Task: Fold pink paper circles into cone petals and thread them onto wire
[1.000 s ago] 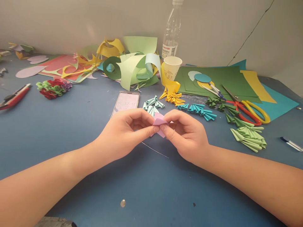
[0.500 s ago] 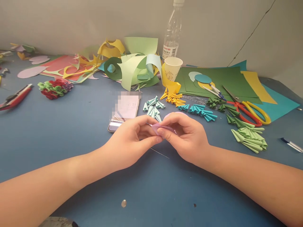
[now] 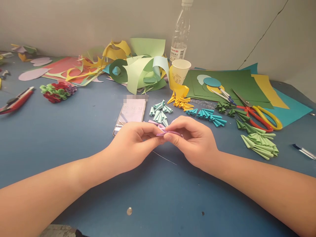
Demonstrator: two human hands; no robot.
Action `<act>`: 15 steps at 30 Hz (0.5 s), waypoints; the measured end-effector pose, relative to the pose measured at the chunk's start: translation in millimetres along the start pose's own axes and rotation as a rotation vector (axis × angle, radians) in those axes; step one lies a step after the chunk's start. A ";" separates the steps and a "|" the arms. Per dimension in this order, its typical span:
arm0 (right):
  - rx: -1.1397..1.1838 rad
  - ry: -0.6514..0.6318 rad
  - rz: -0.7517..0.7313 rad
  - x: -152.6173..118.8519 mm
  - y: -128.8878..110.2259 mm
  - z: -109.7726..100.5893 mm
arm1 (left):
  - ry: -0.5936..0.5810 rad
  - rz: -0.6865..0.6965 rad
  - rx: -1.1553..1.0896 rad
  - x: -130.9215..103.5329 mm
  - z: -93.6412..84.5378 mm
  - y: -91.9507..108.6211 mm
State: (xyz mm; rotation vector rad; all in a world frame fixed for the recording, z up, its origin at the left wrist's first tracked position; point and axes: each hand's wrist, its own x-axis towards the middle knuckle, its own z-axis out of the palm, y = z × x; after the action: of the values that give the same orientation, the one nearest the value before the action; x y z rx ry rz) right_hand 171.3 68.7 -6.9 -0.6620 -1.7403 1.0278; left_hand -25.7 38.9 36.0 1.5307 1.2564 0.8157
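Note:
My left hand [image 3: 134,144] and my right hand [image 3: 194,140] meet over the middle of the desk, pinching a folded piece of light purple paper [image 3: 161,133] between thumbs and fingers. Fingers cover much of the paper. Just behind it, a bit of purple paper [image 3: 153,122] shows past my left fingers. Pale mint paper cones [image 3: 160,116] lie beyond my fingertips, with yellow cones [image 3: 182,103] and teal cones [image 3: 206,114] further back to the right. A phone [image 3: 130,113] showing a timer lies by my left hand, partly covered by it.
Dark green cones [image 3: 232,112] and light green cones [image 3: 263,143] lie right, near red-and-yellow-handled scissors [image 3: 261,118]. A paper cup [image 3: 181,67] and a bottle [image 3: 181,36] stand behind. Paper scraps [image 3: 138,72], a ruffled paper piece [image 3: 58,92] and a red-handled tool [image 3: 18,100] are left.
The purple paper has turned and now looks flatter and narrower between my fingers. My left hand has shifted slightly left, uncovering a bit of purple behind it.

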 end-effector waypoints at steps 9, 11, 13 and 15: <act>-0.112 0.001 -0.146 2.4 -3.5 -2.5 | 0.001 0.138 0.214 -1.2 -0.7 -0.6; -0.117 -0.002 -0.118 2.6 -4.0 -2.8 | -0.018 0.150 0.210 -0.7 -1.0 -0.2; -0.119 -0.009 -0.069 2.7 -3.6 -3.2 | -0.041 0.116 0.153 0.4 -2.2 -0.2; -0.117 -0.012 -0.014 2.4 -2.8 -3.6 | -0.049 0.040 0.041 1.5 -3.8 -0.9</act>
State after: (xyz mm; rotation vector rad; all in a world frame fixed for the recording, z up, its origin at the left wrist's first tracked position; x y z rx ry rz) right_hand 173.8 70.5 -2.8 -0.7177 -1.8240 0.9275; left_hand -29.1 41.3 36.2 1.6042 1.2165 0.7773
